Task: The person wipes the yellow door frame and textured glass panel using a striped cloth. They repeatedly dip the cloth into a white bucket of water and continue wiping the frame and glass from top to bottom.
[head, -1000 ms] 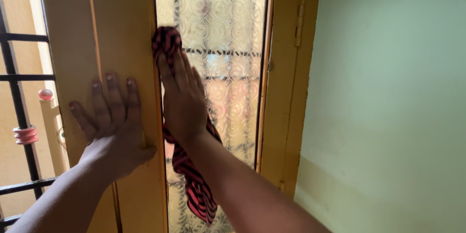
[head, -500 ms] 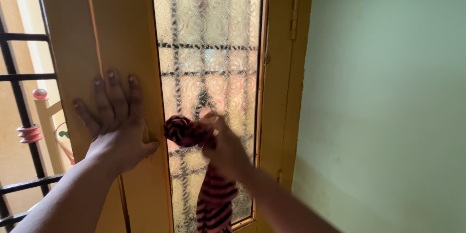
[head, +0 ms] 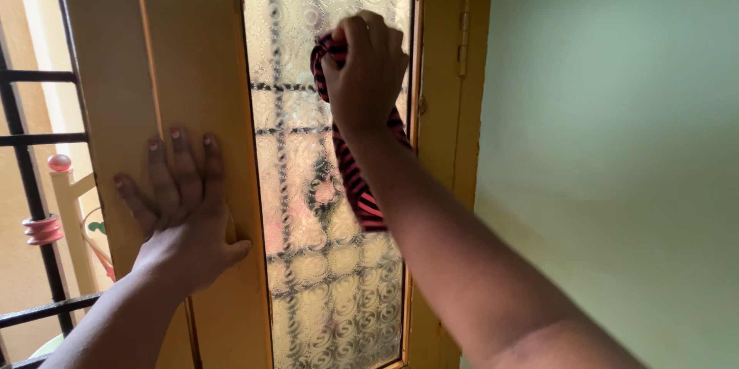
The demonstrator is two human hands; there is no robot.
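The right hand (head: 366,69) has closed its grip around the striped cloth (head: 356,173), bunched at the knuckles and pressed high on the frosted pane (head: 323,261), its tail hanging under the wrist. Half a second ago that hand was low on the glass; the wiping has swung back to the top. The left hand (head: 181,219) stays flat, fingers spread, on the door frame (head: 192,69).

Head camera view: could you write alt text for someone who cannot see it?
A person's right hand presses a red and black striped cloth against the patterned frosted glass pane of a yellow wooden door. Their left hand lies flat on the door frame, beside a barred window.
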